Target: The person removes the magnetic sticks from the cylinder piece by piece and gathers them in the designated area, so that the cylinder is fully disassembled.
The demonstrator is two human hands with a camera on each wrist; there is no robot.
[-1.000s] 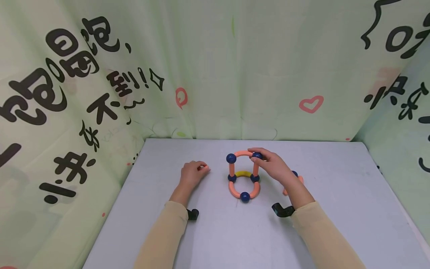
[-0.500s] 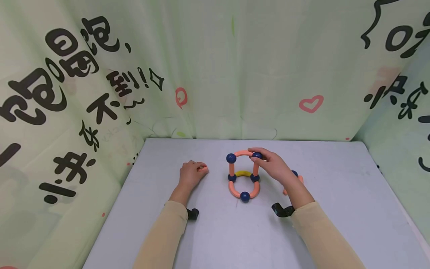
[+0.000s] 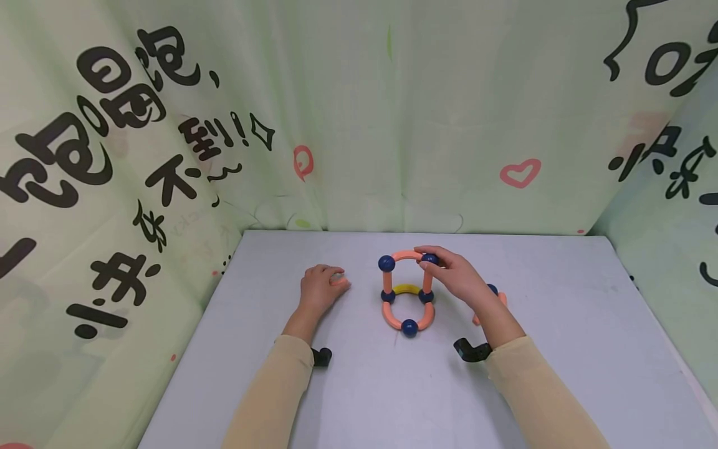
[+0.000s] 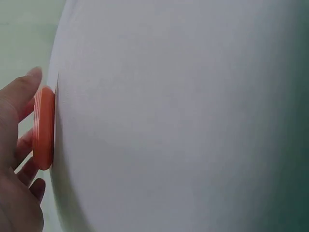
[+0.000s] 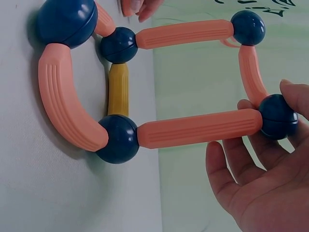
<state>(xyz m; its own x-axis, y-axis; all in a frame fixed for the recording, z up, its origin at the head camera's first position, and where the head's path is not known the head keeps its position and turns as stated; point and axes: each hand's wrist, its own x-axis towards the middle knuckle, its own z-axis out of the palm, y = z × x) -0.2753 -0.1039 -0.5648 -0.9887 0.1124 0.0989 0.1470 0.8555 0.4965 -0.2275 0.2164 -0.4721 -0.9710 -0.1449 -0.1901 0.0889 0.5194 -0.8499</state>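
A toy frame of salmon sticks (image 5: 198, 128) and blue balls stands mid-table. Its base is a ring with one yellow stick (image 3: 406, 289); two upright sticks rise from it to a pair of upper balls, joined by a curved stick (image 3: 406, 255). My right hand (image 3: 457, 275) grips the upper right ball (image 5: 278, 116) between thumb and fingers. Left of the frame, my left hand (image 3: 321, 291) holds a loose salmon stick (image 4: 44, 128) low at the table, fingers on its far side. In the left wrist view the thumb reaches past the stick's end.
Behind my right forearm, partly hidden, lie a blue ball (image 3: 492, 289) and a salmon piece (image 3: 502, 299). The white table (image 3: 392, 399) is bounded by a pale green curtain (image 3: 437, 125) with black lettering. Each wrist wears a black camera mount (image 3: 472, 350).
The left hand has shifted very slightly, and its fingers have spread a little apart around the salmon stick. My right hand and the frame hold still.
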